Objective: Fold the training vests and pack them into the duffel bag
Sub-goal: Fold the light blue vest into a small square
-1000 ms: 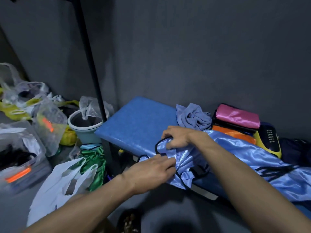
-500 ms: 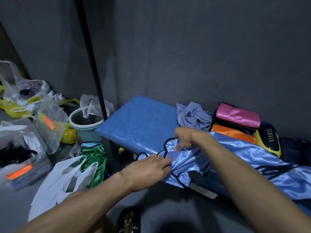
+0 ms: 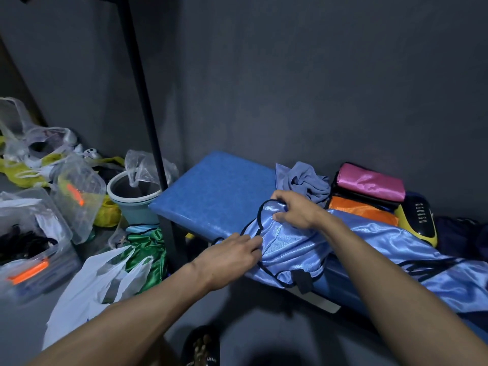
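Both hands at near end of blue vest: right hand pinching black-trimmed edge, left hand gripping cloth just below. Long axis trailing rightward along worktop, away from both hands. Duffel bag not identified.

Dim room: dark grey wall, blue padded bench, black pole.

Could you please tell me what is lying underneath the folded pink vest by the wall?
The pink vest rests on a black layer, with an orange vest below. Anything under that is covered.
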Available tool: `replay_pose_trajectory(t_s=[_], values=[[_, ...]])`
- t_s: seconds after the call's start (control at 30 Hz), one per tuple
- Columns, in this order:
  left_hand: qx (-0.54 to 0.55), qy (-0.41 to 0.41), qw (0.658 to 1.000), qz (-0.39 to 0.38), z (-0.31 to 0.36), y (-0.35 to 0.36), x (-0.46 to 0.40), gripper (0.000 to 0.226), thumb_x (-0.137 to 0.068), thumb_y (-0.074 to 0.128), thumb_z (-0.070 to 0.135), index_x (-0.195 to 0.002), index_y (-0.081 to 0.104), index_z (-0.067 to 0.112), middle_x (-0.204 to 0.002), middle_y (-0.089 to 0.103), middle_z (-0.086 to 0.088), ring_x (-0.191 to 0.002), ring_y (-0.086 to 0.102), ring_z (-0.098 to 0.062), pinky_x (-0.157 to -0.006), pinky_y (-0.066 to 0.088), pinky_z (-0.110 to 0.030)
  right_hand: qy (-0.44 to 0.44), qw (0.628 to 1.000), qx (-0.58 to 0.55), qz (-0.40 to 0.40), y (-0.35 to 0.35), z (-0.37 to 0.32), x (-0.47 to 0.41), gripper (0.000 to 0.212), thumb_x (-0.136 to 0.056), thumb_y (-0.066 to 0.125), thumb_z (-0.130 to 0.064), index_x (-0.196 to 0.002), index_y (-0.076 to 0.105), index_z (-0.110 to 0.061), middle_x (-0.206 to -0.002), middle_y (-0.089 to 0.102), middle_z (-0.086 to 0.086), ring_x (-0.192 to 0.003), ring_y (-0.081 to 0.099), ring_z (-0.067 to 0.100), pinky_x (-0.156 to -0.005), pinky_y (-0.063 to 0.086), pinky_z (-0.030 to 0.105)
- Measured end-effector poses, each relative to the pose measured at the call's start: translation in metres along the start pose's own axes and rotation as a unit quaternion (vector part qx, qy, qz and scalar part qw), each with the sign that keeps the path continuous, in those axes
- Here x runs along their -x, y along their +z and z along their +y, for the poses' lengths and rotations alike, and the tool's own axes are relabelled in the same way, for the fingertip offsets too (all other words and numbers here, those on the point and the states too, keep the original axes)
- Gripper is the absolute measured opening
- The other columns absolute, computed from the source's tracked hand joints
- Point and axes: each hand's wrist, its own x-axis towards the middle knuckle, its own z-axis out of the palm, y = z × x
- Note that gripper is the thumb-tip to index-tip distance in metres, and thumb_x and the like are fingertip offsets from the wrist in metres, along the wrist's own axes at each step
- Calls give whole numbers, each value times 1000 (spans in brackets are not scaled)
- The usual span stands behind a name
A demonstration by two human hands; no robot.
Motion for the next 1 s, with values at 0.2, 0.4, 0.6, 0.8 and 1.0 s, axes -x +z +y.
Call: replay_pose_trajectory(t_s=[0.2,0.4,0.6,0.8,1.0], values=[[116,-37,992,41,-6,-13,2,9,-100,58,33,-97,61,26,-107,50,7,-97,51,-19,-88,45,-37,-27,983,-167,71,-32,-13,22,25,-88,66,7,-92,74,-15,-89,74,-6,-84,63,2,-82,46,15],[411,-169,873,202,3,-67,-13,14,-93,63,48,-92,71,38,-124,54,16,-122,52,-16,-105,38,-23,-53,956,-232,170,-76,-27,56,24,-85,65,11,-81,76,-9,-83,74,4,-81,61,5,-78,45,16],[511,-190,830,116,-8,-139,-67,20,-95,70,34,-75,72,34,-92,68,6,-78,60,1,-64,41,-18,-89,939,-278,182,-113,-57,89,31,-88,58,10,-75,73,-14,-81,71,2,-78,62,10,-73,47,23],[557,-193,798,123,4,-179,-82,24,-99,67,22,-76,70,13,-58,40,0,-50,29,-8,-45,22,-19,-41,922,-304,236,-132,-69,111,32,-88,48,-19,-81,70,4,-83,72,19,-77,64,25,-76,50,35],[496,-146,852,75,-1,-214,-85,29,-92,74,42,-81,73,15,-75,63,4,-70,50,-13,-67,40,-33,-34,926,-244,286,-145,-74,132,22,-96,50,-1,-82,66,0,-75,66,-1,-67,58,6,-69,49,28]])
